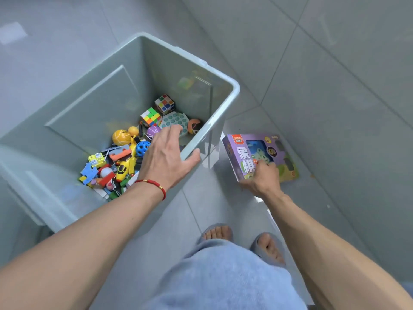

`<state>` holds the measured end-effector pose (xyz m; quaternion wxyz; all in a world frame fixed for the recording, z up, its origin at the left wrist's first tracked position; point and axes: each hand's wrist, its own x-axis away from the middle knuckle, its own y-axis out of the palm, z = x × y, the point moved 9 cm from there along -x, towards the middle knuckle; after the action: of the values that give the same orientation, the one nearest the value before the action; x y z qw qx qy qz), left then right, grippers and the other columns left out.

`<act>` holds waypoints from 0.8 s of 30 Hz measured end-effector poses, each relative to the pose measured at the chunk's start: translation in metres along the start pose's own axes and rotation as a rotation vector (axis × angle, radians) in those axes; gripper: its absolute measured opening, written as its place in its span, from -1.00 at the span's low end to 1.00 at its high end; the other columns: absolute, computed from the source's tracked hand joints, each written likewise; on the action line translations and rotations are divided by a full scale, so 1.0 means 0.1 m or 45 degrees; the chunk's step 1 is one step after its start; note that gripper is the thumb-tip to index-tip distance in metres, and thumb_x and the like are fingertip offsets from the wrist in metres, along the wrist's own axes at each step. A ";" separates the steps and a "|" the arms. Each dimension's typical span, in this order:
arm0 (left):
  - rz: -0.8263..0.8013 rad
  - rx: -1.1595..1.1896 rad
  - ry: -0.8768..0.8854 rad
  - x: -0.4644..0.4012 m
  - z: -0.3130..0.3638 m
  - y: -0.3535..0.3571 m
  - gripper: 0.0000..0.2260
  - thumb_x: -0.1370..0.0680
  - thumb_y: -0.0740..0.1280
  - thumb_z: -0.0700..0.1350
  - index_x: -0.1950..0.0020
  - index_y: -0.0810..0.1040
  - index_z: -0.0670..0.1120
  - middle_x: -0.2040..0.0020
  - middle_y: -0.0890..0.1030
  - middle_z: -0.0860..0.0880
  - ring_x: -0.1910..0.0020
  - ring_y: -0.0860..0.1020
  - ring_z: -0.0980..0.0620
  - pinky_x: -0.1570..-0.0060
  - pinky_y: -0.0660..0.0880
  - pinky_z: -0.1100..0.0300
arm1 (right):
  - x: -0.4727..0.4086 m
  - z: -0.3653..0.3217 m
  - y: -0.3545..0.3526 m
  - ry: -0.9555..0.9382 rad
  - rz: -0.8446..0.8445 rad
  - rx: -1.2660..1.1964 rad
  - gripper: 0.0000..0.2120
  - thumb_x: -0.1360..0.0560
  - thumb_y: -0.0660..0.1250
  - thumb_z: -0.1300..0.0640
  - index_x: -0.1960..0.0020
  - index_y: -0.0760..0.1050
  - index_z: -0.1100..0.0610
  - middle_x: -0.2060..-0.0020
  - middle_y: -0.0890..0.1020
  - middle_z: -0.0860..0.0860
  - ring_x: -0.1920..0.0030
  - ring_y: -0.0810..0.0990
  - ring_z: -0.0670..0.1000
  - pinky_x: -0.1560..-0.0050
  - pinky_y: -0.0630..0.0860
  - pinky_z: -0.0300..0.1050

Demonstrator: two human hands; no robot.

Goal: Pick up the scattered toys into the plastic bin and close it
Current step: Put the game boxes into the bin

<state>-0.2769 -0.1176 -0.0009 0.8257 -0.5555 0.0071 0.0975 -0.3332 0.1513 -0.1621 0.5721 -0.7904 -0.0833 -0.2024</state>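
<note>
A large pale green plastic bin (232, 86) stands open on the floor, with several toys piled in its bottom: two puzzle cubes (165, 104), a yellow ball (121, 137), a blue holed ball (143, 148), a yellow toy plane (124, 168). My left hand (164, 157) grips the bin's near right rim, thumb outside and fingers inside. To the right of the bin a purple toy box (252, 151) lies on the floor. My right hand (262, 177) grips its near edge, fingers on its top face.
Grey tiled floor (335, 86) lies all around. My feet in grey slippers (268, 247) stand just below the purple box. No lid is in view.
</note>
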 end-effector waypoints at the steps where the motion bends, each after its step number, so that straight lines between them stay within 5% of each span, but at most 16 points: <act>1: 0.016 -0.043 0.062 0.02 0.05 -0.03 -0.56 -0.50 0.30 0.13 -0.23 0.42 -0.15 -0.11 0.48 -0.14 -0.08 0.45 -0.15 -0.07 0.47 -0.03 | 0.11 -0.03 -0.19 0.014 -0.045 -0.120 -0.41 -0.07 0.50 -0.13 0.00 0.53 0.15 0.07 0.60 0.11 0.08 0.58 0.14 0.11 0.56 -0.11; 4: 0.091 -0.250 0.282 0.10 0.30 -0.08 -0.57 -0.52 0.23 0.00 -0.27 0.43 -0.25 -0.22 0.46 -0.25 -0.20 0.45 -0.25 -0.24 0.42 -0.12 | 0.51 -0.13 -0.64 -0.005 -0.254 -0.581 -0.75 -0.24 0.50 0.06 0.16 0.62 0.19 0.41 0.59 0.01 0.44 0.51 0.01 0.45 0.41 -0.29; 7: 0.154 -0.070 0.400 0.30 0.71 -0.11 -0.57 -0.54 0.21 -0.08 -0.33 0.44 -0.30 -0.25 0.48 -0.28 -0.26 0.45 -0.29 -0.34 0.37 -0.13 | 1.04 -0.26 -1.06 -0.070 -0.371 -0.803 -0.93 -0.29 0.41 0.19 0.24 0.60 0.17 0.48 0.52 0.04 0.52 0.39 0.02 0.46 0.33 -0.28; 9: 0.050 0.400 0.144 0.44 0.88 -0.11 -0.53 -0.60 0.24 -0.02 -0.44 0.38 -0.25 -0.30 0.49 -0.23 -0.27 0.48 -0.22 -0.33 0.39 -0.09 | 1.35 -0.38 -1.32 -0.171 -0.374 -0.791 -0.98 -0.31 0.38 0.22 0.26 0.58 0.15 0.43 0.51 0.07 0.47 0.36 0.03 0.47 0.28 -0.30; 12: -0.272 1.377 -0.582 0.68 1.00 0.01 -0.40 -0.57 0.32 0.19 -0.47 0.35 -0.17 -0.26 0.59 -0.16 -0.08 0.66 -0.13 -0.08 0.61 -0.11 | 1.69 -0.65 -1.71 -0.374 -0.261 -0.557 -0.69 -0.17 0.44 0.06 0.15 0.55 0.20 0.39 0.54 0.01 0.40 0.41 0.03 0.41 0.34 -0.19; 15: -0.258 2.111 -0.745 0.72 1.00 -0.23 -0.62 -0.59 0.35 0.10 -0.28 0.52 -0.12 0.00 0.70 -0.13 0.21 0.69 -0.07 0.24 0.64 -0.03 | 1.94 -1.13 -1.97 -0.591 -0.211 -0.285 -0.52 -0.12 0.48 -0.11 0.06 0.56 0.13 0.25 0.61 0.02 0.33 0.50 0.03 0.30 0.43 -0.09; 18: 0.002 2.164 -0.762 0.71 0.50 -0.64 -0.69 -0.60 0.34 -0.09 -0.31 0.51 -0.19 -0.06 0.69 -0.23 0.20 0.68 -0.12 0.28 0.63 -0.01 | 2.21 -1.65 -2.01 -0.796 -0.311 -0.107 -0.42 -0.21 0.50 -0.32 -0.05 0.54 0.03 0.05 0.64 -0.02 0.05 0.61 0.07 0.05 0.50 -0.02; 21: 0.257 2.129 -0.900 0.79 -0.16 -0.91 -0.86 -0.61 0.28 -0.19 -0.12 0.57 -0.19 0.14 0.71 -0.15 0.32 0.67 -0.06 0.33 0.64 0.05 | 2.47 -2.06 -1.99 -0.928 -0.357 -0.150 -0.28 -0.37 0.46 -0.34 -0.46 0.36 -0.17 -0.37 0.44 -0.19 -0.35 0.44 -0.11 -0.36 0.38 -0.05; 24: 0.250 1.956 -1.105 0.85 -0.79 -1.00 -0.92 -0.62 0.27 -0.19 -0.05 0.53 -0.17 0.12 0.69 -0.16 0.23 0.67 -0.12 0.23 0.64 -0.01 | 2.62 -2.28 -2.07 -1.102 -0.187 -0.119 -0.44 -0.50 0.43 -0.14 -0.45 0.41 -0.09 -0.39 0.39 -0.11 -0.32 0.44 -0.10 -0.28 0.36 -0.22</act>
<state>-0.1688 -0.2131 0.0500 0.8884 0.2411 -0.1955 0.3383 -0.2228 -0.0202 0.1866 0.4324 -0.8193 -0.3619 0.1036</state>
